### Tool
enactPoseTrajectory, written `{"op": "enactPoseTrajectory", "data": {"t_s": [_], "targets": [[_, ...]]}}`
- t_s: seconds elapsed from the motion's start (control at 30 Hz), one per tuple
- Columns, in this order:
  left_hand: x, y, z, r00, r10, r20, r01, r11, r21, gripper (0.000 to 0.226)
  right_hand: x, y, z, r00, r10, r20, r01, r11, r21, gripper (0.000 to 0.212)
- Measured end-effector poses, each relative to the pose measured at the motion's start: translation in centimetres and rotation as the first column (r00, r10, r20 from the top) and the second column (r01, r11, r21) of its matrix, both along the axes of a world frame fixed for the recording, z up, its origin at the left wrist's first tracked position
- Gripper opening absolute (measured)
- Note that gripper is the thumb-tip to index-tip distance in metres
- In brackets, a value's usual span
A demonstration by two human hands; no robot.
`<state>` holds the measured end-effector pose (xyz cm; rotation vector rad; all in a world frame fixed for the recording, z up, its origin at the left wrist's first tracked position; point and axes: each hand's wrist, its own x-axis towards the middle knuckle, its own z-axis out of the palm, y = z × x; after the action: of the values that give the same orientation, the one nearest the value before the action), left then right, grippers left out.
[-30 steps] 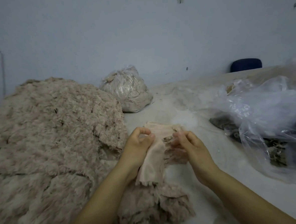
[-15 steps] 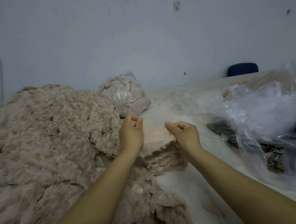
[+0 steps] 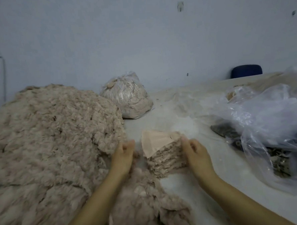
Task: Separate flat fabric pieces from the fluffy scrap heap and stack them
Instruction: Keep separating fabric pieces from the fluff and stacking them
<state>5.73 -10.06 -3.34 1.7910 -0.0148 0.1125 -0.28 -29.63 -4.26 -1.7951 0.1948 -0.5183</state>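
A big fluffy scrap heap (image 3: pixel 47 153) of beige fibre is covering the left side of the table (image 3: pixel 198 192), spilling toward its near edge. Crumpled clear plastic sheeting (image 3: pixel 269 112) is lying along the right edge over dark scraps (image 3: pixel 225 132). A tied plastic bag of scraps (image 3: pixel 127 98) is sitting toward the far edge, just beside the heap. The stack of flat fabric pieces (image 3: pixel 162 155) is standing near the middle of the table, its peach top piece (image 3: pixel 154 143) lying flat. The right hand (image 3: pixel 197 152) is resting against the stack's right side, fingers loosely curled, gripping nothing. The left hand (image 3: pixel 122 155) is hanging relaxed and empty between heap and stack.
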Motion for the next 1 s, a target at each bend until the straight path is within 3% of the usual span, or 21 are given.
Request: {"op": "enactPoseTrajectory", "data": {"t_s": [0.03,0.07,0.1,0.13,0.17,0.2,0.23,0.27,0.33,0.37,0.43,0.5,0.6,0.73,0.83,1.0], "targets": [[-1.4,0.9,-0.1,0.977,-0.200,-0.069,0.199,0.980,-0.010,0.032,-1.7,0.6,-0.5,0.972,0.220,-0.088,-0.223,0.975,-0.024,0.063],[-2.5,1.7,-0.3,0.902,-0.417,-0.109,0.423,0.905,0.048,0.034,-3.2,1.0,-0.9,0.876,0.420,-0.235,-0.441,0.896,-0.043,0.064],[-3.7,2.1,-0.3,0.794,-0.592,-0.142,0.608,0.773,0.178,0.035,-4.2,1.3,-1.1,0.746,0.544,-0.385,-0.617,0.781,-0.092,0.057],[-4.5,2.4,-0.8,0.695,-0.699,-0.168,0.707,0.621,0.337,0.037,-4.6,1.3,-1.2,0.658,0.567,-0.496,-0.719,0.669,-0.190,0.045],[-5.1,2.5,-1.2,0.644,-0.751,-0.146,0.710,0.516,0.478,0.033,-4.7,1.2,-1.3,0.658,0.546,-0.519,-0.738,0.606,-0.297,0.033],[-5.3,2.4,-1.9,0.662,-0.742,-0.104,0.656,0.508,0.558,0.020,-4.7,1.2,-1.4,0.696,0.536,-0.478,-0.710,0.612,-0.348,0.022],[-5.7,2.1,-2.0,0.701,-0.712,-0.039,0.617,0.579,0.534,0.005,-4.6,1.4,-1.2,0.743,0.525,-0.415,-0.659,0.682,-0.317,0.018],[-5.8,1.9,-2.2,0.755,-0.656,0.002,0.583,0.672,0.458,0.015,-4.6,1.6,-1.2,0.788,0.509,-0.347,-0.594,0.776,-0.210,0.021],[-6.2,1.6,-2.1,0.842,-0.538,-0.032,0.537,0.832,0.137,0.019,-4.4,1.8,-1.5,0.848,0.467,-0.250,-0.467,0.882,0.062,0.028],[-6.3,1.6,-2.2,0.864,-0.499,-0.068,0.501,0.866,0.004,0.015,-4.4,1.9,-1.6,0.862,0.452,-0.228,-0.416,0.889,0.191,0.030],[-6.5,1.3,-2.3,0.892,-0.441,-0.098,0.431,0.896,-0.107,0.016,-4.3,2.0,-1.7,0.863,0.454,-0.221,-0.340,0.847,0.409,0.030],[-6.8,0.9,-2.3,0.913,-0.400,-0.083,0.387,0.911,-0.139,0.020,-4.4,2.3,-1.7,0.868,0.448,-0.214,-0.287,0.804,0.520,0.028],[-7.0,0.7,-2.2,0.945,-0.320,-0.064,0.292,0.917,-0.271,0.019,-4.4,2.8,-1.9,0.901,0.400,-0.166,-0.246,0.788,0.564,0.017],[-6.9,0.8,-2.2,0.949,-0.309,-0.059,0.250,0.856,-0.452,0.020,-4.1,2.8,-2.1,0.925,0.355,-0.137,-0.209,0.774,0.598,0.023],[-7.1,0.2,-2.1,0.944,-0.327,-0.028,0.255,0.786,-0.563,0.028,-4.2,2.9,-2.2,0.902,0.415,-0.117,-0.257,0.735,0.628,0.023],[-6.2,0.2,-2.7,0.964,-0.218,-0.149,0.080,0.779,-0.622,0.033,-4.5,3.1,-2.0,0.849,0.527,-0.048,-0.386,0.680,0.624,0.026]]}}
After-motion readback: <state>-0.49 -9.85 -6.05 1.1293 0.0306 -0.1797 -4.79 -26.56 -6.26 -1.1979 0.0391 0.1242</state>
